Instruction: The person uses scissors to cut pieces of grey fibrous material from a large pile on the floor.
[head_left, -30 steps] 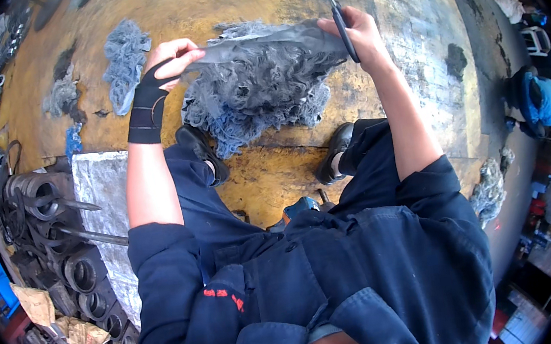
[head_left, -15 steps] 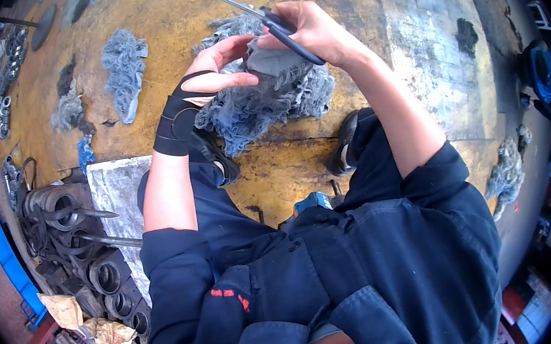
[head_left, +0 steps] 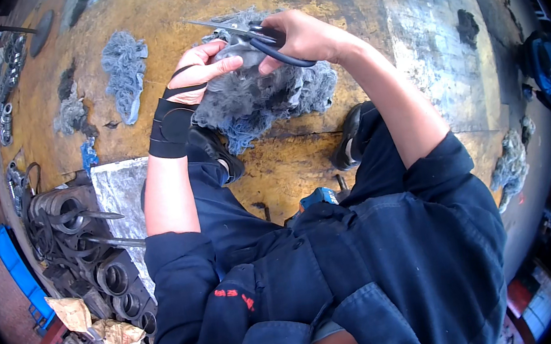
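My left hand (head_left: 195,78), with a black wrist brace (head_left: 172,127), pinches the near edge of a grey shaggy cloth (head_left: 254,100) between thumb and fingers. The cloth's long, matted strands lie bunched on the yellow worn floor in front of my shoes. In my right hand (head_left: 306,38) is a pair of scissors (head_left: 221,26) with black handles. Their blades point left across the cloth, above my left fingertips, and appear slightly parted. Part of the cloth is hidden behind both hands.
Another grey shaggy piece (head_left: 126,77) lies to the left, with a smaller dark scrap (head_left: 70,114) beside it. Metal rings (head_left: 112,277) and rods crowd the lower left, near torn paper packets (head_left: 119,336). A blue tool (head_left: 319,197) sits between my legs. At right lies more grey fluff (head_left: 512,169).
The scissors have come down and turned flatter, their blades now lying across the cloth. My left hand has shifted slightly left, and the smooth patch of cloth between the hands has dropped lower.
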Demonstrator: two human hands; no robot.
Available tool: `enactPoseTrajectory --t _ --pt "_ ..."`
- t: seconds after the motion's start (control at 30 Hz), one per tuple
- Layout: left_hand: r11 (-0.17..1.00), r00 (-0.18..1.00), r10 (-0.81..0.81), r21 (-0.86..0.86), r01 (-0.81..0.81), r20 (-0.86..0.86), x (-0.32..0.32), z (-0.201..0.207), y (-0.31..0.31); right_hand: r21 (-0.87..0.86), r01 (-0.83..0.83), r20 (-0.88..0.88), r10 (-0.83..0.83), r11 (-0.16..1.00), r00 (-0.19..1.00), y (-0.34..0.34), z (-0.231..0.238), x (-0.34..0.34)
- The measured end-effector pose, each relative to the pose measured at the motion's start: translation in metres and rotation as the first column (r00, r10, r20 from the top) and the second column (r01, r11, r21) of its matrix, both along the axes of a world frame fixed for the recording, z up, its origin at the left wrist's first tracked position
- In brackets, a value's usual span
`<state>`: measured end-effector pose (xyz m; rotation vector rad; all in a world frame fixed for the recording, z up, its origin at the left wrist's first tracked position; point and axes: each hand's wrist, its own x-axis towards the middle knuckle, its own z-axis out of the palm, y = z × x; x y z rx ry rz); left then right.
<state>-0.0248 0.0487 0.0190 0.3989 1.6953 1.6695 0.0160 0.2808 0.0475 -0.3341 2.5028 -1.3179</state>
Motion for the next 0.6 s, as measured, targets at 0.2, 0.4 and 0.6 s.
enactPoseTrajectory --t 0.2,0.4,0.6 --pt "0.994 0.998 -0.043 0.103 0.039 0.038 0.003 0.000 0.004 -0.206 0.031 0.076 -0.015 0.978 0.997 -0.005 0.000 0.002" --pt "0.996 0.994 -0.066 0.063 0.060 0.092 0.006 0.010 0.007 -0.237 -0.030 0.176 0.073 0.971 0.982 0.000 -0.002 -0.002" --pt "0.995 0.992 -0.080 -0.048 0.085 0.096 0.007 0.015 0.009 -0.129 -0.063 0.206 0.089 0.990 0.974 0.006 -0.001 -0.004"
